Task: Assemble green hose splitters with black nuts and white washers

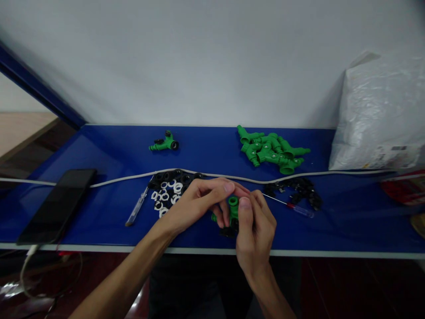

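Observation:
A green Y-shaped hose connector (233, 210) with black parts at its lower end is held between my hands, just above the front of the blue table. My right hand (256, 226) grips it from the right, thumb near its round open end. My left hand (210, 198) curls over it from the left, fingers reaching down to the black part; the palms hide much of it. Beside my left hand lies a pile of white rings (165, 195) and black rings (186, 178). Right of my right hand are small black parts (307, 192) and a screwdriver with a purple handle (301, 211).
Several green connectors (270, 148) are heaped at the back. One with black fittings (166, 142) stands apart at back left. A clear-handled screwdriver (137, 208), a phone (58, 206) and a white cable (226, 176) lie across the table (206, 150). A plastic bag (378, 110) stands right.

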Motion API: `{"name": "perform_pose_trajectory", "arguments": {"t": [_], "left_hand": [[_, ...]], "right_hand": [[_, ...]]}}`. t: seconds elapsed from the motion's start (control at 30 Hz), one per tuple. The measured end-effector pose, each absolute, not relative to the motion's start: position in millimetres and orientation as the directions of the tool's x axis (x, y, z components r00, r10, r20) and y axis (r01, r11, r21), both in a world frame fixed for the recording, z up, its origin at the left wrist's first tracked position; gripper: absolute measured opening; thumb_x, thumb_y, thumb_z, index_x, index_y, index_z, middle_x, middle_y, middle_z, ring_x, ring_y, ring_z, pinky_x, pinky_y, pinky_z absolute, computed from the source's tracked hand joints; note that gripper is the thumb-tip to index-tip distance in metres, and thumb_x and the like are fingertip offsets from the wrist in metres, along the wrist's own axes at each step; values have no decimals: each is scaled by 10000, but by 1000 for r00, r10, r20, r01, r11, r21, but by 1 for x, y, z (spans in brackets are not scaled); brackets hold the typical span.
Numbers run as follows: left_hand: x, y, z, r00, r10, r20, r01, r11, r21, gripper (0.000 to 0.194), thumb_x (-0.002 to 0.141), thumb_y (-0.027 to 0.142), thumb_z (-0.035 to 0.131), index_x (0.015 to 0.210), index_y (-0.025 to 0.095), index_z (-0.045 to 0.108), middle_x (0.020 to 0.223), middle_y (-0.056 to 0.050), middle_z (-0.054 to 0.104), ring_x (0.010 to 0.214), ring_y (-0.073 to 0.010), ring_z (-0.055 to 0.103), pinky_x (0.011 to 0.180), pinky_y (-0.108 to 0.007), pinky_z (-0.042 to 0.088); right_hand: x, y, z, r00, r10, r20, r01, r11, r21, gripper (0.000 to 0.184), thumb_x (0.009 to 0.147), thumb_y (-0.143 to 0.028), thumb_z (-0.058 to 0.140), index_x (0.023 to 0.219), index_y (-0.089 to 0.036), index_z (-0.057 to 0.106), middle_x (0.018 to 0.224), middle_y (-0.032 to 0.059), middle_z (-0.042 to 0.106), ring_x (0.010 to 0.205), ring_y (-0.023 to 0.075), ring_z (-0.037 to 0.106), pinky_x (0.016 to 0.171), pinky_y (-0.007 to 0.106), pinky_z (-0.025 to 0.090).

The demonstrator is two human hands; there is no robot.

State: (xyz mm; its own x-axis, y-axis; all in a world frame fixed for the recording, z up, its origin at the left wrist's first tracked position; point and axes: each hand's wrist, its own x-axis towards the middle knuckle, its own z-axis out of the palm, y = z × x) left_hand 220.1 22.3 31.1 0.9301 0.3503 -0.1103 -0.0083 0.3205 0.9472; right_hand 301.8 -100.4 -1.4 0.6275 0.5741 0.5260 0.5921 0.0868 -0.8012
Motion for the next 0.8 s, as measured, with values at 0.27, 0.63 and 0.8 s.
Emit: {"name": "perform_pose_trajectory", "arguments": {"t": [0.27, 0.63, 0.8], "left_hand": [[210, 27, 36, 880, 470, 64, -131, 111, 985, 43, 857, 223, 795, 885, 190, 796, 998, -24, 752, 619, -59, 663, 562, -147, 587], [202, 25, 58, 863, 505, -6, 64, -97, 993, 143, 824, 291, 817, 899, 172, 790, 924, -52, 735, 698, -128, 690, 523, -168, 576], [203, 28, 64, 865, 488, -115, 181, -89, 979, 169, 840, 338, 784, 866, 171, 798, 791, -29, 733, 594, -124, 665, 525, -195, 573]], "right_hand": [[300, -99, 2, 615, 570, 545, 579, 142, -803, 308, 1020, -134, 487, 725, -218, 514, 680, -45, 458, 682, 129, 460, 607, 290, 344], [300, -101, 0, 577, 612, 541, 616, 109, -780, 259, 998, -147, 520, 746, -210, 524, 711, -38, 448, 678, 125, 460, 604, 281, 357], [299, -102, 1, 574, 624, 530, 629, 77, -773, 280, 996, -165, 527, 721, -219, 516, 698, -30, 448, 661, 139, 463, 599, 296, 373]]}}
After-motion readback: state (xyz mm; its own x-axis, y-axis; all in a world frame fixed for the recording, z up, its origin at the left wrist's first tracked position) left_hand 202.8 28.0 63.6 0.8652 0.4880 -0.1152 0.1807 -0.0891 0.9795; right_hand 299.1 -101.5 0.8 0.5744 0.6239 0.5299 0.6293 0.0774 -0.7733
